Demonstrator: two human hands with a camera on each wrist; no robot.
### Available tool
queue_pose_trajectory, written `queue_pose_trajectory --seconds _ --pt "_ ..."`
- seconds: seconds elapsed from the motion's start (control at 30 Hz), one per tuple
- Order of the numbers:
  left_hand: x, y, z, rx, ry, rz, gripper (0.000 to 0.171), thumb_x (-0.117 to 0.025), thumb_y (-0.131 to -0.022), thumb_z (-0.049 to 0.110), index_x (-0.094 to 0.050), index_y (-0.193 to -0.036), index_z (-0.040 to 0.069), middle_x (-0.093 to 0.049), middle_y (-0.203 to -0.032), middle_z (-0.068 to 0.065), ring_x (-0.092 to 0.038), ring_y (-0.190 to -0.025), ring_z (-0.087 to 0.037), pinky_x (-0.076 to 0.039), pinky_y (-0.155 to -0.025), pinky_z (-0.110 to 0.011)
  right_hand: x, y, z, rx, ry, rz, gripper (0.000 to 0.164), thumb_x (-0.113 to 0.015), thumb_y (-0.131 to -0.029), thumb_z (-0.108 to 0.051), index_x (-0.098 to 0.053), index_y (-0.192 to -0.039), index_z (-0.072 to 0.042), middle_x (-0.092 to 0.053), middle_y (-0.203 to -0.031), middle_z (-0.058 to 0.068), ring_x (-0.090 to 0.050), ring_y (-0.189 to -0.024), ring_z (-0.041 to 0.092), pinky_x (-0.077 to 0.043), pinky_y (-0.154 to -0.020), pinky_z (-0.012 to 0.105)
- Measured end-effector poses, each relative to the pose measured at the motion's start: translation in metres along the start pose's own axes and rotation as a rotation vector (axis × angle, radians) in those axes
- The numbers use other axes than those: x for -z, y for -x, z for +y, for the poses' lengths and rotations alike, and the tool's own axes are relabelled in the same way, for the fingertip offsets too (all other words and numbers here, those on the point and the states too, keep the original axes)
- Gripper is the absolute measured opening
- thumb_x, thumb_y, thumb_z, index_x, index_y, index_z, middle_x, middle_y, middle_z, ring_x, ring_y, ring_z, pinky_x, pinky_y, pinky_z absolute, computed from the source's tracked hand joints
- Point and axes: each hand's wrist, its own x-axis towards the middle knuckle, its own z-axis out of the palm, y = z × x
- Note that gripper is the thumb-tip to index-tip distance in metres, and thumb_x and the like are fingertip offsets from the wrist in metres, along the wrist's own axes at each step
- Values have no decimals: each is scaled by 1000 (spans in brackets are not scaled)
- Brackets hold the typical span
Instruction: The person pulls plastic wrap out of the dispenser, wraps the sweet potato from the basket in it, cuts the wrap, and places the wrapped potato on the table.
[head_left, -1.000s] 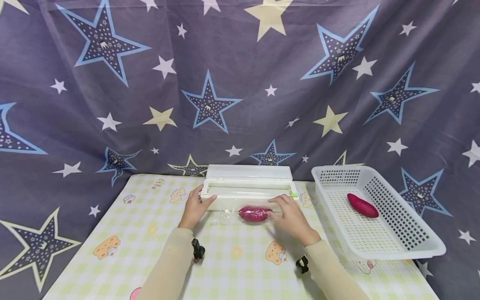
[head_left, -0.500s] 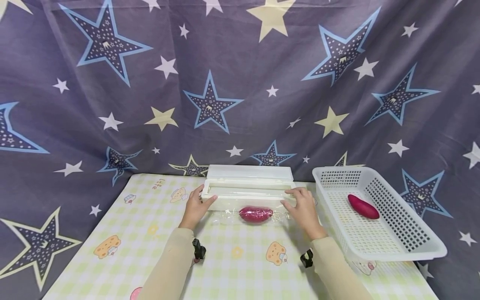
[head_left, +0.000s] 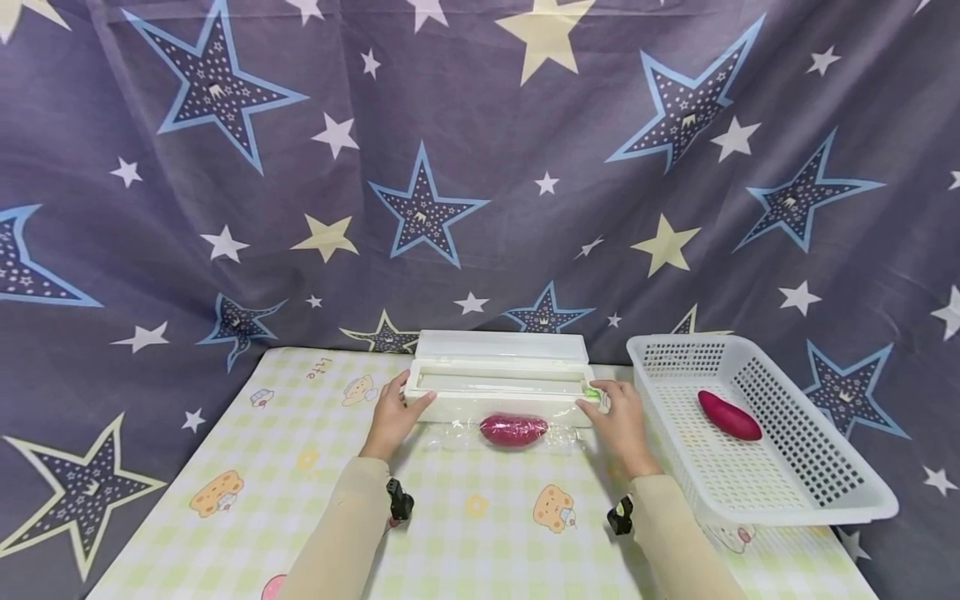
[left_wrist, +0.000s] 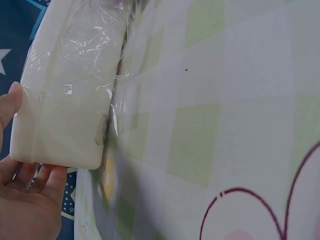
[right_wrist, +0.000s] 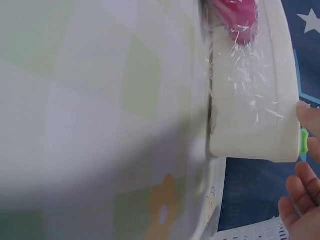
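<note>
1. Change: the right grip (head_left: 622, 419) has left the wrapped sweet potato (head_left: 513, 430) and gone rightward; it is now at the right end of the white cling-film dispenser (head_left: 461, 410), at its green slider (head_left: 592, 393).
2. Right grip state: thumb and index finger pinch the corner about the slider; the other fingers are loosely bent, off the box.
3. Left grip (head_left: 390, 418): unmoved; pinches the left end, thumb on the near rim, fingers at the end face.
4. Wrapped sweet potato: just near of the dispenser, inside clear film (head_left: 564, 436), now held by neither grip. Contact with the box cannot be told.
5. Film drapes over the box's near face; judged not yet severed.
6. Meaning, by inference: handling has passed from the sweet potato to the dispenser, steadied at both ends.
7. Unwrapped sweet potato (head_left: 730, 415): in the white basket (head_left: 825, 512), far right.
</note>
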Motion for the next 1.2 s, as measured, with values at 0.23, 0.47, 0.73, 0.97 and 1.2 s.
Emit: queue_pose_trajectory --seconds 0.23,0.47,0.73,0.97,1.2 --pt "-1 1 1 2 -1 2 81 -71 -95 35 -28 -156 4 -35 -147 -23 -45 -132 -42 -41 -107 -51 -1 -1 6 37 -3 22 37 -83 -83 -18 -70 -113 0 -65 -115 21 -55 -110 38 -40 -101 52" --pt "0 1 1 -4 12 10 81 -72 -94 35 -29 -155 4 -36 -147 -22 -46 -131 -42 -42 -106 -50 0 -3 10 223 22 77 30 -84 -80 -11 -74 -106 -1 -70 -107 18 -59 -105 38 -41 -99 52" --pt "-1 2 1 -3 23 6 81 -73 -94 35 -30 -155 4 -36 -147 -22 -46 -131 -41 -44 -105 -49 2 -4 18 333 59 90 29 -85 -78 -9 -76 -105 -3 -71 -101 12 -60 -96 31 -48 -90 48" --pt "0 1 0 -19 20 4 81 -72 -94 35 -30 -155 3 -36 -146 -23 -47 -130 -42 -43 -106 -49 3 -7 20 422 86 56 28 -84 -79 -8 -76 -105 -4 -71 -99 11 -61 -94 29 -51 -87 46" --pt "1 0 -1 -27 3 0 82 -72 -94 36 -29 -155 2 -36 -146 -23 -46 -130 -43 -42 -106 -51 1 -10 27 492 80 31 28 -81 -82 -7 -75 -109 -5 -72 -100 9 -62 -93 29 -49 -93 51"
